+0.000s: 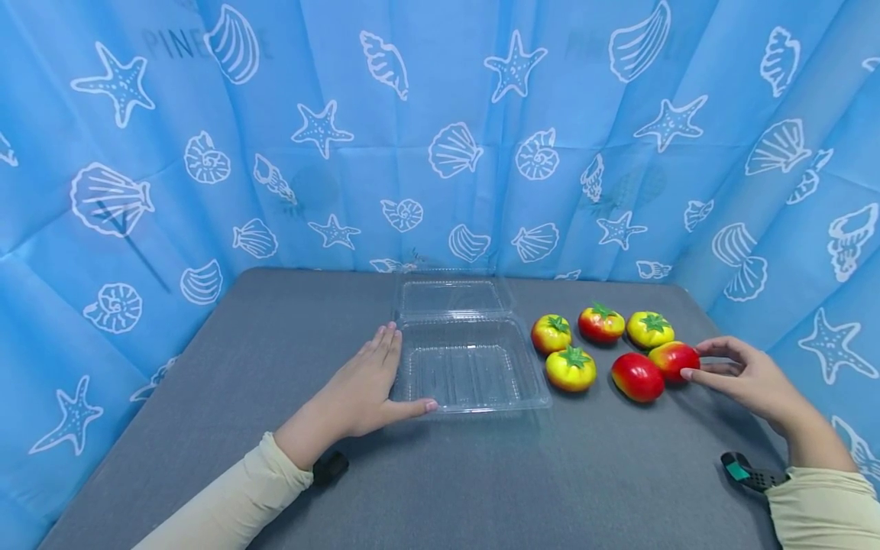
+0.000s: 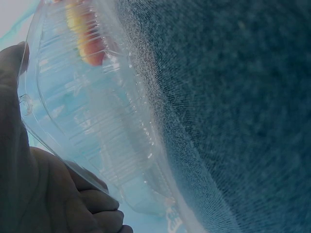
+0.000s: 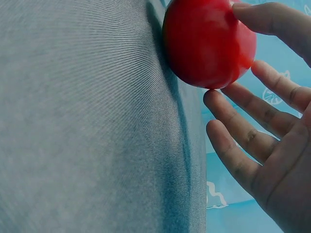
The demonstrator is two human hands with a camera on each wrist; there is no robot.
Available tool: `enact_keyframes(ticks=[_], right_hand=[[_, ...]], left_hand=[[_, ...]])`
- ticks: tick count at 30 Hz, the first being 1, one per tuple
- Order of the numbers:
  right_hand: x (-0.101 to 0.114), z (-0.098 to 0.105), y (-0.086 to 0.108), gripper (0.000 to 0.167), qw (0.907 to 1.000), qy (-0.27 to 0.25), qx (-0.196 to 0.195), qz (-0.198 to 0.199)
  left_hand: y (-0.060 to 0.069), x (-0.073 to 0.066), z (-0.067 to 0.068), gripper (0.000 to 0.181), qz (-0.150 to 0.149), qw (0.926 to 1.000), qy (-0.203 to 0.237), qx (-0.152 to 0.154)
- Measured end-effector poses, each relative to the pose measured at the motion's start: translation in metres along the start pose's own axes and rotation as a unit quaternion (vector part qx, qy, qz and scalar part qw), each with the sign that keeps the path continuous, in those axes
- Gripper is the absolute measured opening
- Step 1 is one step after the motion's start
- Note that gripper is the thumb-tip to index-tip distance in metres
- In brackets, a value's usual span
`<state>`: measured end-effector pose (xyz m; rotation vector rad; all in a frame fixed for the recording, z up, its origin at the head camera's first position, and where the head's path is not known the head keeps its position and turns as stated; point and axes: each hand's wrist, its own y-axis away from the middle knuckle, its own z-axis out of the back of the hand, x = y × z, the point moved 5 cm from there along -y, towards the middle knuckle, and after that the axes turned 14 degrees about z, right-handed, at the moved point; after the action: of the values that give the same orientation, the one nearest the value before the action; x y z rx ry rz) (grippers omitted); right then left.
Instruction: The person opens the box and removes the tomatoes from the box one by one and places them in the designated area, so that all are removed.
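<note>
My left hand (image 1: 364, 386) lies at the near left corner of a clear plastic clamshell box (image 1: 543, 401). Its straight fingers run along the left side, and the thumb reaches over the front rim. The lid (image 1: 447, 296) is folded back behind the base. At the right, my right hand (image 1: 745, 382) pinches a glossy red toy fruit (image 1: 677, 362) between thumb and fingertips. In the right wrist view, this red fruit (image 3: 209, 43) sits low by the cloth, with the lower fingers spread beneath it. Another red toy fruit (image 1: 638, 377) with a yellow side lies beside it.
Several yellow-and-red toy fruits with green leafy tops, such as one near the front (image 1: 571, 370) and one at the back (image 1: 601, 325), stand right of the box. Grey cloth (image 1: 447, 489) covers the table. A blue shell-patterned curtain (image 1: 440, 153) hangs behind and at both sides.
</note>
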<state>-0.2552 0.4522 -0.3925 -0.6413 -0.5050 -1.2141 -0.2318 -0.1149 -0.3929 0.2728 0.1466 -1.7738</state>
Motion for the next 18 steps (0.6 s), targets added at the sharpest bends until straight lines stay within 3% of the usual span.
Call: enact_keyframes(ticks=[12,18], right_hand=[[0.004,0.003,-0.003,0.060,0.9997,0.021,-0.008,0.005],[0.015,0.001,-0.007,0.062,0.9981,0.058,-0.014,0.013]], left_hand=[[-0.001,0.000,0.000,0.130,-0.002,1.0000,0.002,-0.004],[-0.001,0.001,0.000,0.131,0.002,1.0000,0.007,0.005]])
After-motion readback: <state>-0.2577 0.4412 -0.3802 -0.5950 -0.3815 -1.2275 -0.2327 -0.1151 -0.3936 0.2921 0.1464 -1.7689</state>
